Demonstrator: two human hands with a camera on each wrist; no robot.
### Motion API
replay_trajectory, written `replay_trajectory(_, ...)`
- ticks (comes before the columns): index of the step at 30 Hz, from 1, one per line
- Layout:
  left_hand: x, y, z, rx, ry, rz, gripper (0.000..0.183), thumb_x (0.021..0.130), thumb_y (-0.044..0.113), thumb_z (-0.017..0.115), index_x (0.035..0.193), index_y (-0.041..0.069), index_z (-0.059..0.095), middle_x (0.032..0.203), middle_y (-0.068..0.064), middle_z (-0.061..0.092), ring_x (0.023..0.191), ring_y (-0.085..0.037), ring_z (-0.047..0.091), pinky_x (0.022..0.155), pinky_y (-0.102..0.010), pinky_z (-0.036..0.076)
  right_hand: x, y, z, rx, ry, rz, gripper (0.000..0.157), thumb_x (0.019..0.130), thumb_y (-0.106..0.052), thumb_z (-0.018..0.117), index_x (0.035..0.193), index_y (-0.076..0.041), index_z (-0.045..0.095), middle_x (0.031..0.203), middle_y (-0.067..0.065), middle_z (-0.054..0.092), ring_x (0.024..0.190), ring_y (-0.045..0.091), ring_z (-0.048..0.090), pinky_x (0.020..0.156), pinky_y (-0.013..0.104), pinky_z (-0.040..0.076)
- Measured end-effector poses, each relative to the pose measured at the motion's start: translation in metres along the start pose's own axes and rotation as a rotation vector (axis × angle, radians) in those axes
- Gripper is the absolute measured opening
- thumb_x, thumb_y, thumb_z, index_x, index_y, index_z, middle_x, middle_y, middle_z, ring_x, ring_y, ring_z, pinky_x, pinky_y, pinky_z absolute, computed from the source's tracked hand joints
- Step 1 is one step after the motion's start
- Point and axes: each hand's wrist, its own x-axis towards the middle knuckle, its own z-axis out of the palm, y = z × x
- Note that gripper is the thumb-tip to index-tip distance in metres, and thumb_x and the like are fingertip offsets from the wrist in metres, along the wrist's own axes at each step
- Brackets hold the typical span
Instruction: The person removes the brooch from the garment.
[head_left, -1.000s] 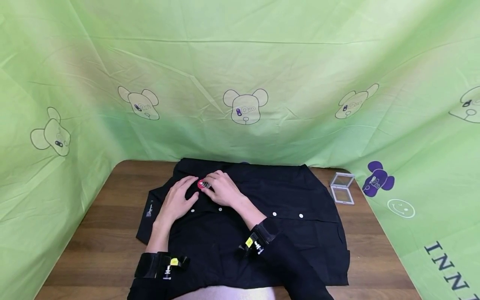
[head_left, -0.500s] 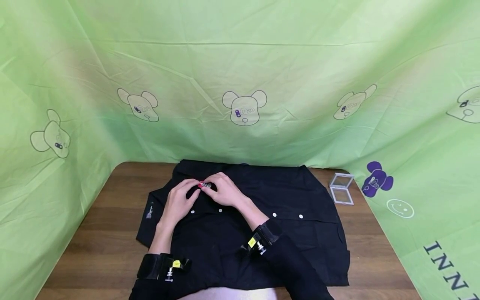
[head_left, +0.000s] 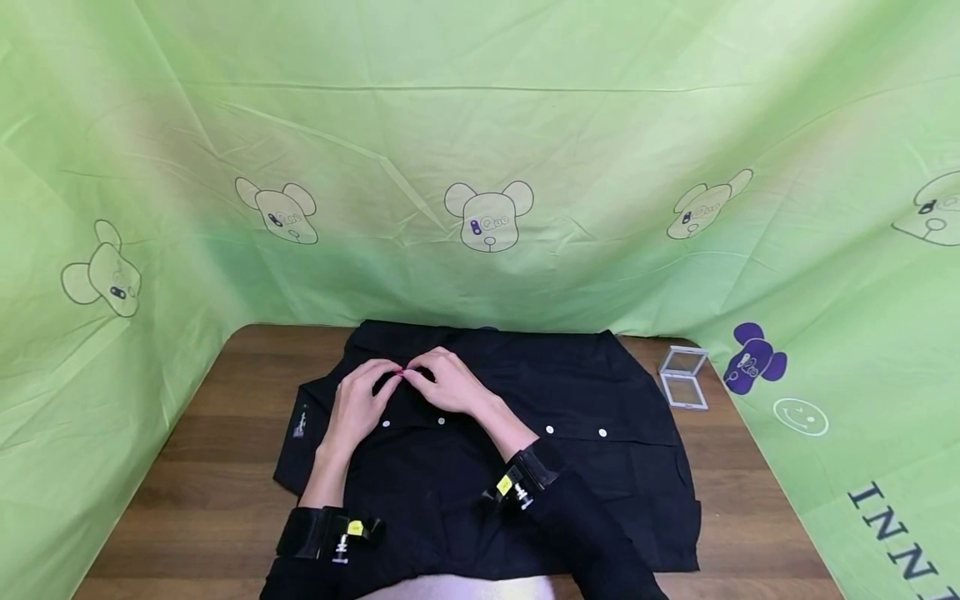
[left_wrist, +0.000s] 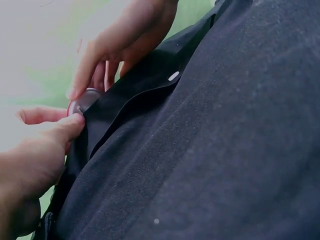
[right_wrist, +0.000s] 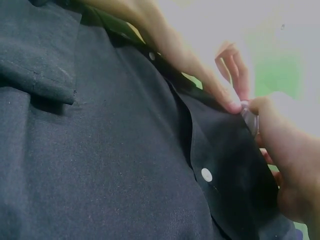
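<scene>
A small round pin badge (head_left: 401, 372) with a red rim stands tilted between both hands, seen almost edge-on from the head. Its silvery back (left_wrist: 89, 99) shows in the left wrist view. My left hand (head_left: 357, 400) pinches the badge's left edge between thumb and index finger. From the other side my right hand (head_left: 450, 382) pinches it too, thumb and fingertips curled in. Both hands hold it just above a black shirt (head_left: 510, 375) with white buttons, spread on the table. Fingers partly cover the badge in every view.
An opened clear square case (head_left: 683, 377) lies on the wooden table (head_left: 202, 442), right of the shirt. Green cloth (head_left: 390, 275) with bear-head prints hangs behind and along both sides. A label (head_left: 299, 421) shows on the shirt's left part.
The left hand has moved in from beside the badge and now pinches its edge. The badge, earlier showing its red face, has tilted edge-on. The right hand stays nearly in place.
</scene>
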Motion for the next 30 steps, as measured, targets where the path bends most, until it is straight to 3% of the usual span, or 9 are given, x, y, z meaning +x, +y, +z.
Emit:
replay_trajectory(15,0.0,0.0,0.0,0.027,-0.004,0.01,0.013,0.09,0.013,0.08,0.102,0.009,0.08,0.105,-0.002,0.075,0.1,-0.019,0.068,0.083,-0.045,0.055,-0.003,0.001,-0.005,-0.023,-0.02,-0.013,0.033,0.106,-0.035,0.056,0.12,-0.013,0.076,0.117,-0.003,0.074,0.112,0.01,0.06,0.099,0.03,0.048)
replay_trajectory(30,0.006,0.014,-0.005,0.169,-0.005,0.042,0.013,0.09,0.015,0.079,0.101,0.01,0.08,0.105,-0.004,0.076,0.095,-0.025,0.068,0.078,-0.05,0.053,-0.006,-0.012,-0.01,-0.368,0.117,-0.176,0.022,0.095,-0.029,0.07,0.107,-0.012,0.078,0.105,-0.002,0.076,0.105,0.017,0.061,0.091,0.034,0.048)
